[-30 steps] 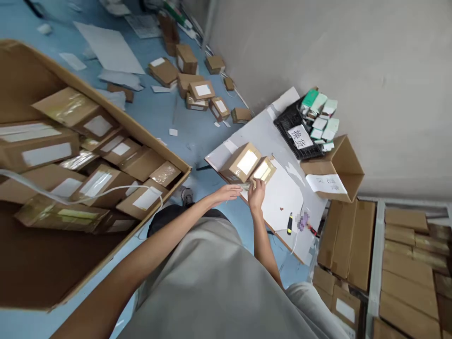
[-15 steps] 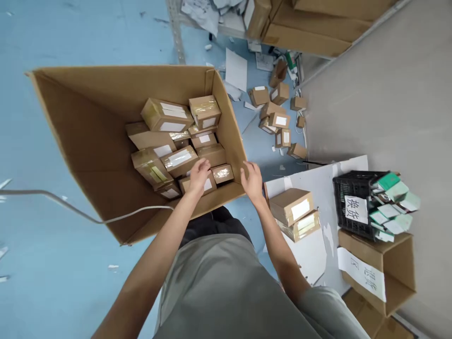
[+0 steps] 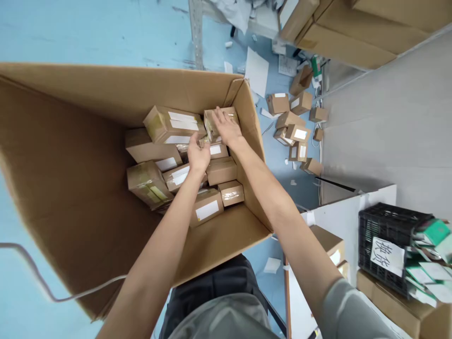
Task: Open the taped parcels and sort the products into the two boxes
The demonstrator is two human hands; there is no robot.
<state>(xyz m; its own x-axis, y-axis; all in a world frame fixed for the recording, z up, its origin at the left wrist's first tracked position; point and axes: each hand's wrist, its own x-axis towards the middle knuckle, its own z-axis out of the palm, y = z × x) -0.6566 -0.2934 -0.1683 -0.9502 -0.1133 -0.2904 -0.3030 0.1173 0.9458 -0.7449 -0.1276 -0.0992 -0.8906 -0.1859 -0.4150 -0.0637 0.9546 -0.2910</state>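
A big open cardboard box (image 3: 226,230) holds several small taped cartons with white labels. My right hand (image 3: 226,127) rests, fingers stretched out, on a small carton (image 3: 209,126) in the far right corner. Just left of it, my left hand (image 3: 198,154) reaches in among the cartons, its thumb and fingers apart. Its fingertips are beside a long labelled carton (image 3: 174,123); whether they touch it I cannot tell. Nearer to me in the box lie a labelled carton (image 3: 206,209) and a shiny taped one (image 3: 231,193).
Several small cartons (image 3: 298,134) and paper scraps lie on the blue floor to the right. A black crate (image 3: 388,240) of green-and-white boxes stands farther right. A pale cable (image 3: 31,263) crosses at left. Large cartons (image 3: 353,42) sit at the upper right.
My right hand has left the box's right rim and come onto the far right carton. My left hand has moved farther in, away from the nearer cartons. The view has shifted.
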